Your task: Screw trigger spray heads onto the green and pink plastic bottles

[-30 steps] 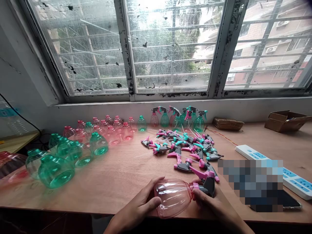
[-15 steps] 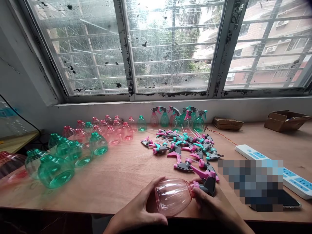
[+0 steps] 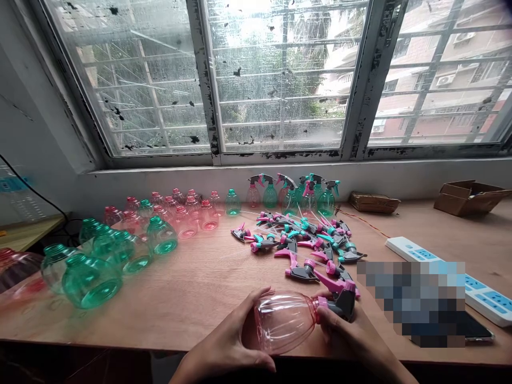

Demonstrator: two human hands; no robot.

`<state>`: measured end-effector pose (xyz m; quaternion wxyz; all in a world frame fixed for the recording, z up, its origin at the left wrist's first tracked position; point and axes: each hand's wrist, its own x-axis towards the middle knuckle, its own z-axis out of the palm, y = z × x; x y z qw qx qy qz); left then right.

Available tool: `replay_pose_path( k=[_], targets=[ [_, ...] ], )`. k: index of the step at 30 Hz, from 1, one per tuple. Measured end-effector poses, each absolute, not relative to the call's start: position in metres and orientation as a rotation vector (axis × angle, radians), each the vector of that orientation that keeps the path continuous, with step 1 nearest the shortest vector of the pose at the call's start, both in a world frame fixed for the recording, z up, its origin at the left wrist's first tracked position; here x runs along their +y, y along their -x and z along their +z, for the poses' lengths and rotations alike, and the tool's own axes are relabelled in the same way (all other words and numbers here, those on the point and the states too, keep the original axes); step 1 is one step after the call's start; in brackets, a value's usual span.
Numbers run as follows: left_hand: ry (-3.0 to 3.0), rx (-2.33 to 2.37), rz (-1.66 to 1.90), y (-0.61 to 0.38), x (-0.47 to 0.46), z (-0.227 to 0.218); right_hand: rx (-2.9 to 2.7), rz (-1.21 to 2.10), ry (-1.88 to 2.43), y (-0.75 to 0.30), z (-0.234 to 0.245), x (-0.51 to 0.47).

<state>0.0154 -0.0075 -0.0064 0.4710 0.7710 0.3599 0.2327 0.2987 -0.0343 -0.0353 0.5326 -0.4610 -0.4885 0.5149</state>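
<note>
A clear pink spray bottle point(image 3: 285, 322) lies on its side between my hands at the table's front edge, its base to the left. My left hand point(image 3: 236, 338) curves around the base end, thumb below and fingers above. At the neck, my right hand point(image 3: 346, 330) grips the pink collar of the grey-and-pink spray head point(image 3: 340, 298), which sits on the bottle's mouth. Just beyond lies a pile of loose trigger spray heads point(image 3: 302, 242) in pink, teal and grey, some with thin clear tubes.
Headless green bottles point(image 3: 92, 282) and pink bottles point(image 3: 186, 221) stand on the left. Several bottles with spray heads point(image 3: 290, 200) line the wall. To the right are a white power strip point(image 3: 448, 277), a phone point(image 3: 474, 326) partly blurred, and cardboard boxes point(image 3: 470, 200).
Almost nothing differs. The pink bottle and its spray head have shifted very slightly in my hands, which stay in about the same place.
</note>
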Motion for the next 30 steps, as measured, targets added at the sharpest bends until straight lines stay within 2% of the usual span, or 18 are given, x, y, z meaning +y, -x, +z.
replay_pose_path(
  k=[13,30],
  targets=[
    [-1.820,0.763,0.600,-0.0127,-0.0082,-0.0019,-1.194,1.231,1.125,-0.3005,-0.0398,-0.0333],
    [-1.887,0.841,0.597,-0.0166,-0.0099,-0.0013,-1.129,1.233,1.081,-0.2989,-0.0385,-0.0329]
  ],
)
